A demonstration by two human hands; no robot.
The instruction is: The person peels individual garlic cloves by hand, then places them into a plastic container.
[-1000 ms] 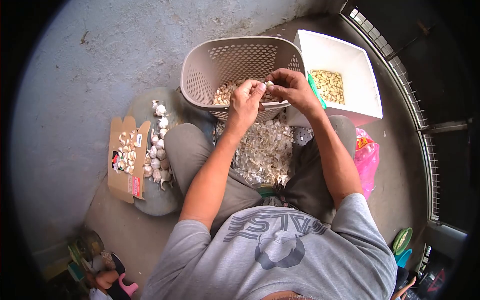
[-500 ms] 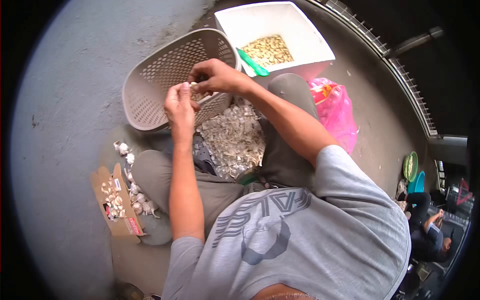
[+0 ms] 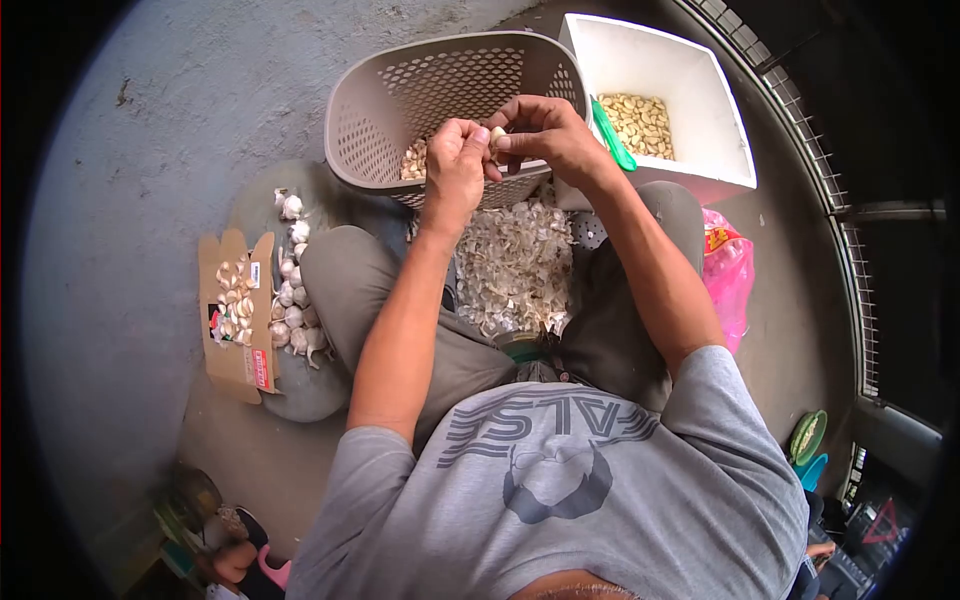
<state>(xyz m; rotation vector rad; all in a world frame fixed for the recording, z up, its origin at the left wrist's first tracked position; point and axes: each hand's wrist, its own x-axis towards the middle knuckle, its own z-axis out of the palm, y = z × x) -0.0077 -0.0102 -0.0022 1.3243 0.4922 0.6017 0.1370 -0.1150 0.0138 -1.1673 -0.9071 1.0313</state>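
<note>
A pale garlic clove [image 3: 497, 138] is pinched between the fingertips of my right hand [image 3: 556, 136]. My left hand [image 3: 457, 175] meets it from the other side, thumb and fingers closed at the clove. Both hands are over the near rim of a grey-brown perforated basket [image 3: 350, 120]. Low inside that basket, more garlic cloves [image 3: 413, 160] show, partly hidden by my left hand. Loose garlic skins [image 3: 515, 270] lie heaped below the hands, between my legs.
A white foam box [image 3: 700, 90] at the right holds peeled cloves [image 3: 638, 125]; a green object [image 3: 613, 135] rests at its edge. A pink plastic bag [image 3: 728, 280] sits beside my right knee. At left are garlic bulbs [image 3: 293, 315] and cardboard [image 3: 228, 375] bearing cloves. Other people show at the lower edges.
The view has swung, so basket, box and hands appear further right. The clove between my fingers shows more clearly now. Both hands stay together over the basket.
</note>
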